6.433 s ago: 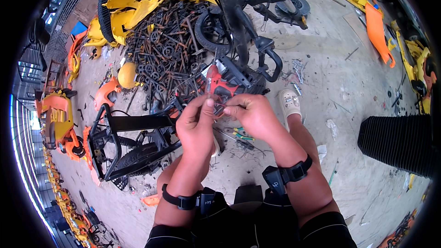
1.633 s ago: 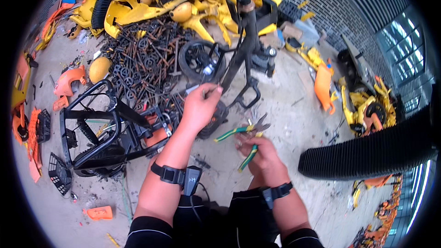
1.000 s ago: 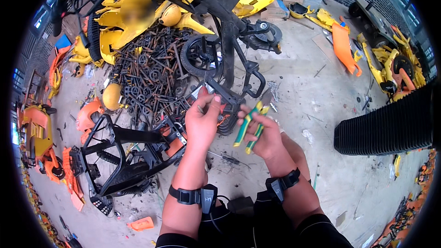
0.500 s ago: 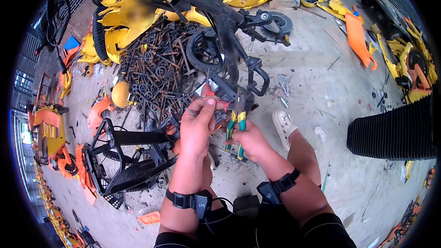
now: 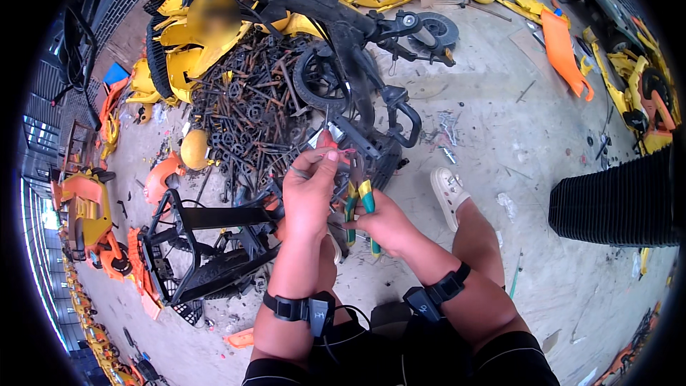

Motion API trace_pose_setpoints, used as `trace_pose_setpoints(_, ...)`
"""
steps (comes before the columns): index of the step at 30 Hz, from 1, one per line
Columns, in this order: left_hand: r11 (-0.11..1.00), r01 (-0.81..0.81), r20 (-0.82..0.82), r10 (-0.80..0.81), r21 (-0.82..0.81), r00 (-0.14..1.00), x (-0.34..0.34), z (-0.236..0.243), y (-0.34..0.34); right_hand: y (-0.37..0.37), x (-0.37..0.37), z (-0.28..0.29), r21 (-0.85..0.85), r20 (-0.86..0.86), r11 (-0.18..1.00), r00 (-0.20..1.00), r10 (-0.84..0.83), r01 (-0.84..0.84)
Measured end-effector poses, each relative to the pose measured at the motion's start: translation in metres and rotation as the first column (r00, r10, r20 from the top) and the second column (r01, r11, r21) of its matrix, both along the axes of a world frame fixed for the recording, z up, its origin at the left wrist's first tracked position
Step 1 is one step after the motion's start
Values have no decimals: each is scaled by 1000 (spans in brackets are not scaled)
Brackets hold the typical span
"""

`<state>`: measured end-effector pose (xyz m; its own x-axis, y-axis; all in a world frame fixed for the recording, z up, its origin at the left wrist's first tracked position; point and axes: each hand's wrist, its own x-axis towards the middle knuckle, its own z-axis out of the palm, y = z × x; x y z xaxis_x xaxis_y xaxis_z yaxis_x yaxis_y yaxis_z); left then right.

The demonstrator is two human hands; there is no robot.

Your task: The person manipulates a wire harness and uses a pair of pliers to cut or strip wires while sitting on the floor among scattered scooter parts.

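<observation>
My left hand (image 5: pixel 309 189) is closed, with thumb and fingers pinched around a red-handled screwdriver (image 5: pixel 326 139) whose thin shaft points away from me. A thin red wire (image 5: pixel 347 151) shows beside its fingertips. Pliers with green and yellow handles (image 5: pixel 366 199) are in my right hand (image 5: pixel 386 223), handles spread apart and jaws pointing away near the red wire. Both hands are just in front of the black scooter frame (image 5: pixel 355 75), which rises beyond them with a fork and bent bars. Whether the jaws touch the wire, I cannot tell.
A heap of rusty metal parts (image 5: pixel 246 104) lies at the far left, beside yellow body panels (image 5: pixel 182 64). Closer on the left stands a black metal frame (image 5: pixel 218 218). Stacked black crates (image 5: pixel 611 200) are at the right, an orange panel (image 5: pixel 561 50) beyond. Loose bolts (image 5: pixel 448 154) litter the floor.
The pliers' jaws have moved slightly left and toward me, and their handles look farther apart. My left hand has kept its pinch. The whole view has shifted slightly.
</observation>
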<state>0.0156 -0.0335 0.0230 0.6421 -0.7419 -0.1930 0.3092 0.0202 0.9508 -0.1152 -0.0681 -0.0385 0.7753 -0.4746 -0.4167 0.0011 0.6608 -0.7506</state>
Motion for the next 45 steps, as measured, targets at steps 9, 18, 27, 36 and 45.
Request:
trace_pose_setpoints(9,991,8,182,-33,135,983,0,-9,-4,2,1,-5,-155,31,986,997,65,-60)
trace_pose_setpoints(18,987,72,248,-107,146,963,0,-18,2,-3,0,8,-210,8,977,999,31,-28)
trace_pose_setpoints(27,985,47,304,-96,163,948,-9,-16,1,-4,-5,-4,-287,-37,957,999,34,-43)
trace_pose_setpoints(36,989,95,303,-126,116,944,-11,-17,2,-3,-8,-10,-275,-26,961,999,-45,36)
trace_pose_setpoints(45,988,92,344,-129,123,930,-11,-17,5,-3,-13,3,-280,-89,960,996,-27,1)
